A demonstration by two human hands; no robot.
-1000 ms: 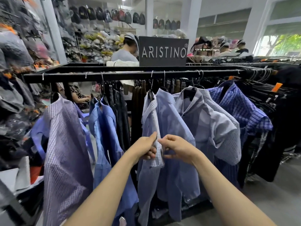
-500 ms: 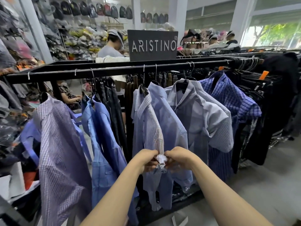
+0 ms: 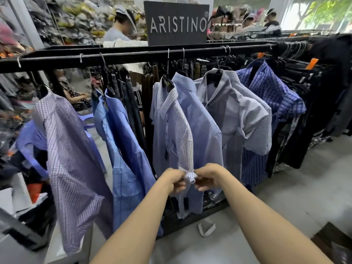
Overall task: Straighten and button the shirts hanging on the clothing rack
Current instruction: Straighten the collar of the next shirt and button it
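A pale blue fine-checked shirt (image 3: 177, 130) hangs on a black hanger from the black rack rail (image 3: 133, 56), its front placket running down the middle. My left hand (image 3: 174, 181) and my right hand (image 3: 206, 178) both pinch the lower part of that placket, bunching the fabric between them. A plain light blue shirt (image 3: 202, 126) hangs just behind it. Further along the rail hang a purple checked shirt (image 3: 72, 159), a bright blue shirt (image 3: 123, 149), a grey shirt (image 3: 238, 115) and a dark blue plaid shirt (image 3: 270, 88).
A black ARISTINO sign (image 3: 177, 25) stands on the rack top. Dark trousers (image 3: 312, 103) crowd the rail's right end. A person in a cap (image 3: 122, 29) stands behind the rack. A white paper scrap (image 3: 206, 226) lies on the grey floor.
Both hands have slid down the checked shirt's placket from chest height to its lower part. My view has drawn closer to the rack and tilted down.
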